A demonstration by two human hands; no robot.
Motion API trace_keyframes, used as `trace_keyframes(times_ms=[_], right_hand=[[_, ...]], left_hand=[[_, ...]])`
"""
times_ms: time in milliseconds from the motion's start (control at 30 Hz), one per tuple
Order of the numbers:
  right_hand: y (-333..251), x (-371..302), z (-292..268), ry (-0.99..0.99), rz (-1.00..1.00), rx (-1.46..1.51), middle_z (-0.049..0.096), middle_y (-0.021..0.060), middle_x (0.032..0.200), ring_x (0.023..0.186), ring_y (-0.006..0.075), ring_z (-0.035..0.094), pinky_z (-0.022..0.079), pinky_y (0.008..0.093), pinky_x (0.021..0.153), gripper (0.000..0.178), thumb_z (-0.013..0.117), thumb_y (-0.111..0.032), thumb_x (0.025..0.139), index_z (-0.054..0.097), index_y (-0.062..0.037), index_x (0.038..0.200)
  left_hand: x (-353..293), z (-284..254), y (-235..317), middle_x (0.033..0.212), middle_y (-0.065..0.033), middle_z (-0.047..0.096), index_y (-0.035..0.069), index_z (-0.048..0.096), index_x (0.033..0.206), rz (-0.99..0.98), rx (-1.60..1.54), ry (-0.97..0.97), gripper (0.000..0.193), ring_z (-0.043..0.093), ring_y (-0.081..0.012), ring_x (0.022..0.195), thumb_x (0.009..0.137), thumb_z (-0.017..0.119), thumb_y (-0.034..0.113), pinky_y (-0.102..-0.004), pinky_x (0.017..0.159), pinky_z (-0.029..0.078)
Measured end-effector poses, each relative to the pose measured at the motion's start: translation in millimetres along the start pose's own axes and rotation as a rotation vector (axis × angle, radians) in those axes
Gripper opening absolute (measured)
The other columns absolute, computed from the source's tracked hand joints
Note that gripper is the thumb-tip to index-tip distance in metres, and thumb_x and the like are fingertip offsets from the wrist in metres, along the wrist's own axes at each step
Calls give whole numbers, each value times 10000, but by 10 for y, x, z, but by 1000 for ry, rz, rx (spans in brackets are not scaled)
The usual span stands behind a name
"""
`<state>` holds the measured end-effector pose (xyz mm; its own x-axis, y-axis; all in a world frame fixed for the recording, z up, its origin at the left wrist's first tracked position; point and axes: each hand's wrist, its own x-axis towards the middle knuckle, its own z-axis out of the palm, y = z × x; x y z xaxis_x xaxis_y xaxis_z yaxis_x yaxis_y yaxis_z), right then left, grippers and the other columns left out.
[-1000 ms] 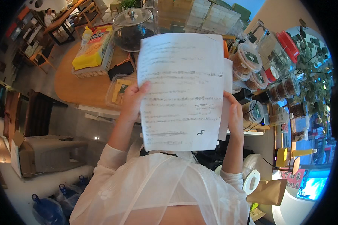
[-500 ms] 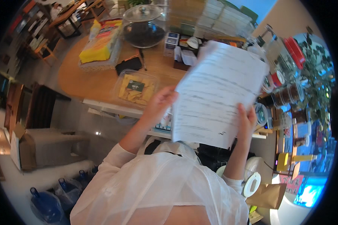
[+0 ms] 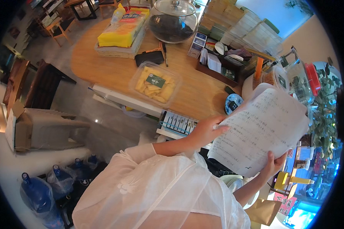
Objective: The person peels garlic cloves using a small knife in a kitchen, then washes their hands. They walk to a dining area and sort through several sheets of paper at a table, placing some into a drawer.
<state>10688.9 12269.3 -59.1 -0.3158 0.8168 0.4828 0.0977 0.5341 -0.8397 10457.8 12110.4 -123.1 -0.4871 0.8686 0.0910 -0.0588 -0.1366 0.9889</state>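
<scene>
A stack of white paper sheets (image 3: 262, 126) covered in dark handwriting is held tilted in front of me, to the right of my body. My left hand (image 3: 209, 131) grips its left edge, thumb lying over the top sheet and fingers behind. At the lower right edge, my right hand (image 3: 273, 162) pinches the sheets, its thumb on the written side. The lower corner of the paper hangs free between my hands. Just beyond the sheets, a small blue patterned dish (image 3: 233, 103) rests on the wooden table (image 3: 195, 87).
On the table stand a clear box of yellow snack pieces (image 3: 158, 84), a black pouch (image 3: 149, 58), a yellow bag (image 3: 124, 30), a lidded glass jar (image 3: 172, 23) and a dark organizer box (image 3: 221, 68). Blue water bottles (image 3: 38, 194) stand at lower left. Jars line the right.
The sheets have moved right and lower in view, with both hands still on them. My view has shifted, so the snack box and organizer show more fully.
</scene>
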Motion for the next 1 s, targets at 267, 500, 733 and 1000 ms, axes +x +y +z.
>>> trace_keyframes(times_ms=[267, 500, 733, 1000], right_hand=[[-343, -191, 253, -658, -207, 136, 604, 162, 754, 655, 248, 583, 472, 341, 590, 267, 582, -248, 728, 557, 18, 723], [95, -56, 655, -812, 77, 386, 637, 159, 900, 826, 250, 623, 499, 333, 724, 164, 612, -101, 729, 603, 3, 856], [206, -23, 1352, -482, 192, 313, 622, 63, 957, 858, 148, 590, 464, 265, 760, 227, 583, 2, 791, 594, -6, 1018], [483, -78, 1576, -500, 269, 560, 617, 76, 1033, 956, 157, 570, 426, 265, 860, 219, 567, -8, 804, 598, -6, 1021]], left_hand=[[76, -451, -465, 1455, -145, 181, 60, 652, 931, 188, -547, -334, 159, 187, -284, 1338, 775, 642, 95, -411, 1061, 189], [40, -750, -244, 1292, -192, 423, -23, 590, 1036, -112, -458, -27, 245, 555, -187, 954, 841, 551, 119, -302, 781, 457], [318, -1468, -648, 1159, -211, 531, 15, 494, 1137, 4, -323, 181, 398, 596, -198, 830, 836, 567, 265, -285, 622, 506], [477, -1362, -535, 1226, -164, 493, 19, 531, 1114, 137, -19, 129, 344, 514, -218, 1040, 847, 547, 235, -325, 832, 433]])
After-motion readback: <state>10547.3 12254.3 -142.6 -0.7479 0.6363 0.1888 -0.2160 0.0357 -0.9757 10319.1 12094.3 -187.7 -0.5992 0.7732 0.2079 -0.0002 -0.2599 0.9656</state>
